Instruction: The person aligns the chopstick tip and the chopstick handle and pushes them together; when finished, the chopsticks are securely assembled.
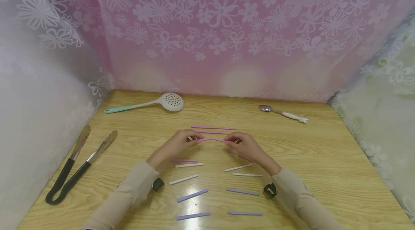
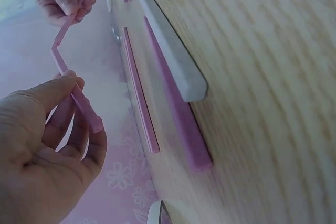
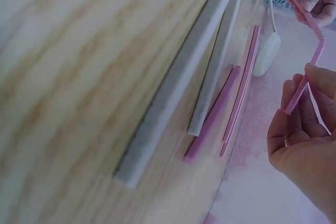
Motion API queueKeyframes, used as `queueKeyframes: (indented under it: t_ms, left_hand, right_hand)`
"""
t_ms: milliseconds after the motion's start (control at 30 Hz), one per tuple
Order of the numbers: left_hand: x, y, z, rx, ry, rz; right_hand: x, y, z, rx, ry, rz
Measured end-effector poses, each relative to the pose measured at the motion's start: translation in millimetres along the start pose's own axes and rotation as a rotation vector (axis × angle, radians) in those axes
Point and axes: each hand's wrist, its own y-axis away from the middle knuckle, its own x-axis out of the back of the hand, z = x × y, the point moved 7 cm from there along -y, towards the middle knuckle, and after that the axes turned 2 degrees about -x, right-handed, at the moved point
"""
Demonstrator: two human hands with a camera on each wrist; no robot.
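Over the middle of the table, my left hand (image 1: 178, 142) pinches a slim pink stick (image 2: 80, 100) between thumb and fingers. Opposite it, my right hand (image 1: 249, 146) pinches another pink stick (image 3: 298, 94). Their inner ends meet at a shallow angle midway between the hands. Just behind lie two longer pink sticks, the rear one (image 1: 214, 127) plain to see and the nearer one (image 1: 212, 132) partly covered by the fingers. Shorter pink sticks lie below each hand, one on the left (image 1: 184, 160) and one on the right (image 1: 240, 155).
White sticks (image 1: 183, 179) and purple sticks (image 1: 193, 216) lie in two columns between the forearms. A slotted skimmer (image 1: 172, 102) lies at the back left, a spoon (image 1: 266, 108) at the back right. Black-handled tongs (image 1: 76, 177) spread along the left edge. Floral cloth (image 1: 220, 42) hangs around the table.
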Motion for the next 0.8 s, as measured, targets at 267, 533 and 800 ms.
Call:
queueKeyframes:
  t_ms: [267, 533, 800]
  left_hand:
    - [-2.6, 1.2, -0.3, -0.013, -0.007, -0.022]
    - [-5.7, 1.1, 1.9, -0.036, 0.005, -0.016]
    - [-8.7, 1.3, 5.0, -0.058, -0.005, 0.016]
  right_hand:
    - [0.6, 1.5, -0.4, -0.009, 0.028, 0.016]
    - [-3.0, 3.4, 3.0, -0.034, -0.049, -0.002]
    - [-3.8, 6.0, -3.0, -0.032, -0.075, 0.026]
